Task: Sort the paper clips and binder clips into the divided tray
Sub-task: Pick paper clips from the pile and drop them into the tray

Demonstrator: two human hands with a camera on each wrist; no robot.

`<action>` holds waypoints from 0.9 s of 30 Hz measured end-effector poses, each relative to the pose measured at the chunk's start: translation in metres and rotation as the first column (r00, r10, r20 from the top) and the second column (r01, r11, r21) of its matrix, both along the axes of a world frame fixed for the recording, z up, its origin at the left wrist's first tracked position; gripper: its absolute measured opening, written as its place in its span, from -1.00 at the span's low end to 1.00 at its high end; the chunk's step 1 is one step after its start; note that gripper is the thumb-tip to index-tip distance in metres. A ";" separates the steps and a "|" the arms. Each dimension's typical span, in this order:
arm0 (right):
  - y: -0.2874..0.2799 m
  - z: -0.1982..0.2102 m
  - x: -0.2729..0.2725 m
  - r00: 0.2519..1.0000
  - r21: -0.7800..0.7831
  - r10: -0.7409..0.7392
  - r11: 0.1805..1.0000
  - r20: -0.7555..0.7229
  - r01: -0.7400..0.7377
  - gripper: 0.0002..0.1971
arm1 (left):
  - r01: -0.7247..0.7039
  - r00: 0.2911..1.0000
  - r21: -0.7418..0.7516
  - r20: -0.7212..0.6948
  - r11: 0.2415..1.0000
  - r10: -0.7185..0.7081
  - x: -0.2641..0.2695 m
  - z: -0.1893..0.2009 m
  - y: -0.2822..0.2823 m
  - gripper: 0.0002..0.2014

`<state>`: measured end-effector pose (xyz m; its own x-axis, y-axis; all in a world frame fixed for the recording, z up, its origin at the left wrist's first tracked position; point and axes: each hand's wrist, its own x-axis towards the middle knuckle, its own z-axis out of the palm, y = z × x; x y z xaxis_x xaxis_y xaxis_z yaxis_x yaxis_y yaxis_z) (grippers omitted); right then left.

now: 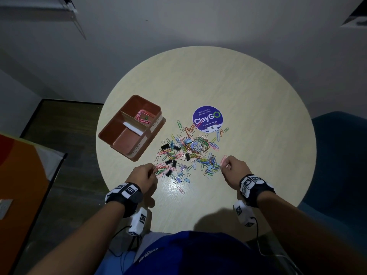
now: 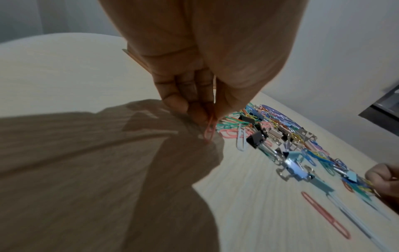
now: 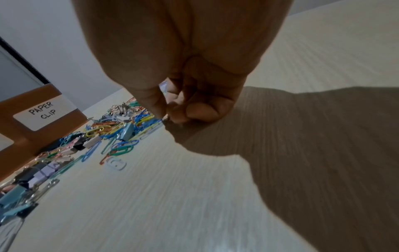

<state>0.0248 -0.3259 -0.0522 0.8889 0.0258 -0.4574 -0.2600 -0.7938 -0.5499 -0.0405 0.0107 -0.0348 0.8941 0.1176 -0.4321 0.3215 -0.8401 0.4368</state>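
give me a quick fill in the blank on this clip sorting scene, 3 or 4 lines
1. The left hand pinches a ____ paper clip at the edge of the pile.
2. The only clips already in the tray lie in the compartment labelled ____ clip.
3. The round blue sticker on the table reads ____.
4. The tray sits on the person's ____ side of the pile.

Missing words: pink; paper; ClayGO; left
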 end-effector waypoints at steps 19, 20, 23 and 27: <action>0.017 0.019 0.022 0.993 -0.198 -0.088 0.978 -0.081 0.070 -0.77 | 0.026 0.991 -0.028 -0.131 0.999 -0.029 0.014 -0.002 0.005 -0.91; 0.016 0.020 0.022 0.992 -0.188 -0.082 0.980 -0.093 0.063 -0.79 | 0.028 0.990 -0.034 -0.138 0.999 -0.033 0.014 -0.003 0.006 -0.90; 0.013 0.025 0.021 0.992 -0.134 -0.034 0.991 -0.123 0.018 -0.87 | 0.008 0.990 -0.072 -0.139 0.997 -0.018 0.014 -0.006 0.010 -0.87; 0.002 0.028 0.016 0.997 -0.020 -0.054 0.998 -0.047 0.053 -0.95 | -0.050 0.991 -0.099 -0.131 0.994 0.037 0.014 -0.004 0.009 -0.88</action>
